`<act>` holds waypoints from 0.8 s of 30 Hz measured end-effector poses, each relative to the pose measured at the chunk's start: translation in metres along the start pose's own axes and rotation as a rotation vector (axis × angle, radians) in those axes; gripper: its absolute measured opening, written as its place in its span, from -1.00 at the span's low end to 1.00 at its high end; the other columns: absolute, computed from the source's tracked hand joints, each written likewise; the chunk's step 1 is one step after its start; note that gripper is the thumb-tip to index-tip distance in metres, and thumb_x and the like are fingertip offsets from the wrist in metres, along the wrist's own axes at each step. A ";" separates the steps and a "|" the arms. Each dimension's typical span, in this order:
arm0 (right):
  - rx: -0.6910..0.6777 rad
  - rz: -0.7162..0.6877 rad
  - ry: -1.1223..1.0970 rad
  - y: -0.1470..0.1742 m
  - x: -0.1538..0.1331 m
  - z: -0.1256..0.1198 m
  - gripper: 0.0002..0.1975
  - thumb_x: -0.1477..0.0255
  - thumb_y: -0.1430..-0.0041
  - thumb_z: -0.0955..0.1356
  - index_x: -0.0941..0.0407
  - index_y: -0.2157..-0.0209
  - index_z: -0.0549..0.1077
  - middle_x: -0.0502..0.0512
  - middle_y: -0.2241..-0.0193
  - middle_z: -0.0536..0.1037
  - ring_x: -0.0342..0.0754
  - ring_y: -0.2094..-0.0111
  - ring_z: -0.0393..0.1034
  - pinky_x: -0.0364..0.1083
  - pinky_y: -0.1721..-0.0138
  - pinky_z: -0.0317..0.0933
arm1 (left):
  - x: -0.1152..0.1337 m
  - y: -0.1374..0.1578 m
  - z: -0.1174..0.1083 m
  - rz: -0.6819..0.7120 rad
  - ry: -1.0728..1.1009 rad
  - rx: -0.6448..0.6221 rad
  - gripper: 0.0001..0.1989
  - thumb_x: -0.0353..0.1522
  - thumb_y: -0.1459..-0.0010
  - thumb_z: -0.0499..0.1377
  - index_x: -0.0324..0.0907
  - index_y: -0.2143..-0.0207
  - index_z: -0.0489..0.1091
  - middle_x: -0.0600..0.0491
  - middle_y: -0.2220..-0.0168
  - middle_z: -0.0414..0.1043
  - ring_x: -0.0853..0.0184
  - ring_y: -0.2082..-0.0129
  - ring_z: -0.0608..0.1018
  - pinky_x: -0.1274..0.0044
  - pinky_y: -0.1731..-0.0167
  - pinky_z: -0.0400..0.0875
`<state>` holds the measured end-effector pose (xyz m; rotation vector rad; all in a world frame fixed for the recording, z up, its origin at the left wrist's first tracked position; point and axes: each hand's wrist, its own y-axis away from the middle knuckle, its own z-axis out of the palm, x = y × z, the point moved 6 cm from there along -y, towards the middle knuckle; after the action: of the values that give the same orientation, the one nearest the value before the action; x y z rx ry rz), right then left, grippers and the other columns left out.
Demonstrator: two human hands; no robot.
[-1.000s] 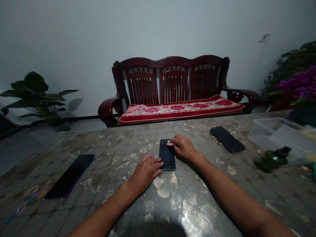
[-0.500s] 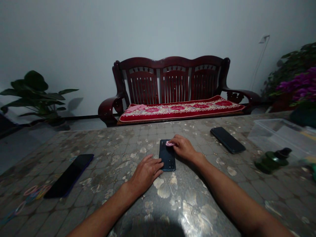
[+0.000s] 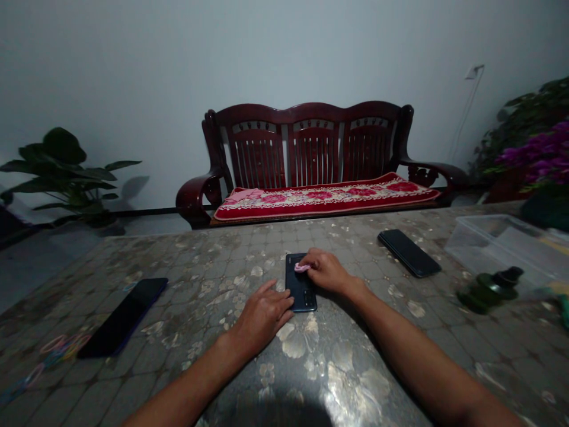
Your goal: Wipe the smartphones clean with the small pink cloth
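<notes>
Centrally, three phones lie on the counter (image 3: 338, 379): middle phone (image 3: 300, 283), one far left (image 3: 120, 315), one right (image 3: 409, 252). Left hand (image 3: 262, 313) rests flat, fingers touching its edge; right hand (image 3: 326, 271) pinches one pink pad (image 3: 302, 267) against it.

Table (image 3: 338, 379): three phones (image 3: 300, 287), bottle (image 3: 489, 290), tub (image 3: 507, 240).

A single head-worn camera looks forward and down over the patterned table (image 3: 338, 362) from close above its near edge, facing the wooden bench (image 3: 311, 160) against the far wall
</notes>
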<state>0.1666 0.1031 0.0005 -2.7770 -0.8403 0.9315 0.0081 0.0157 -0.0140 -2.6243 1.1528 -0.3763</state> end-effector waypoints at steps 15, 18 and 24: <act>-0.031 -0.028 0.138 -0.004 -0.002 0.009 -0.69 0.63 -0.18 0.30 0.10 0.18 0.63 0.09 0.28 0.55 -0.06 0.21 0.43 -0.17 0.17 0.19 | 0.001 0.003 -0.002 0.030 -0.007 0.016 -0.83 -0.39 -0.31 0.21 -0.18 0.07 0.51 -0.08 0.06 0.61 0.20 0.09 0.65 0.25 -0.12 0.43; -0.031 -0.025 0.086 -0.005 -0.002 0.005 -0.67 0.65 -0.16 0.30 0.10 0.16 0.64 0.08 0.27 0.56 -0.08 0.21 0.44 -0.18 0.17 0.19 | 0.002 0.003 -0.002 0.040 -0.014 0.022 -0.84 -0.38 -0.32 0.20 -0.18 0.08 0.51 -0.08 0.06 0.61 0.20 0.10 0.65 0.25 -0.11 0.44; 0.041 0.106 0.141 -0.015 0.014 0.003 -0.67 0.61 -0.26 0.28 0.11 0.08 0.62 0.15 0.21 0.56 -0.05 0.16 0.42 -0.17 0.14 0.19 | 0.002 0.003 -0.002 0.047 -0.013 0.051 -0.86 -0.38 -0.33 0.19 -0.17 0.10 0.50 -0.05 0.09 0.62 0.23 0.13 0.66 0.27 -0.09 0.45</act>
<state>0.1676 0.1228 -0.0055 -2.8353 -0.6530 0.7476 0.0065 0.0120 -0.0125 -2.5478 1.1827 -0.3742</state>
